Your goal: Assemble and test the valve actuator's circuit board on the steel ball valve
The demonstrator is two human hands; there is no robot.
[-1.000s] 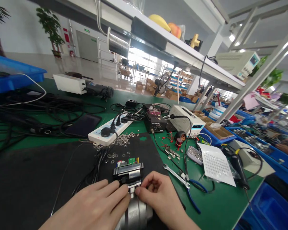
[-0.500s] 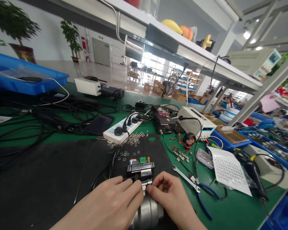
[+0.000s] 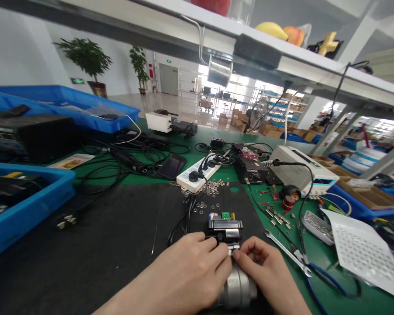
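A steel valve body (image 3: 238,289) lies on the black mat (image 3: 101,245) near the front edge, with a black actuator block (image 3: 225,230) mounted on its far end. My left hand (image 3: 190,271) rests over the valve's left side, its fingertips pinched at the joint below the black block. My right hand (image 3: 269,269) curls in from the right, its fingers pinched at the same joint. What the fingertips hold is hidden. A small green circuit board (image 3: 225,215) sticks up behind the block.
Loose washers (image 3: 210,190) scatter beyond the block, by a white power strip (image 3: 197,174) and tangled cables (image 3: 124,159). A wrench (image 3: 287,251) and blue-handled pliers (image 3: 318,280) lie to the right. Blue bins (image 3: 22,205) stand at left; a white power supply (image 3: 302,170) at right.
The camera view has swung left, bringing blue bins into sight on the left. Both hands stay pinched at the joint between valve and black block.
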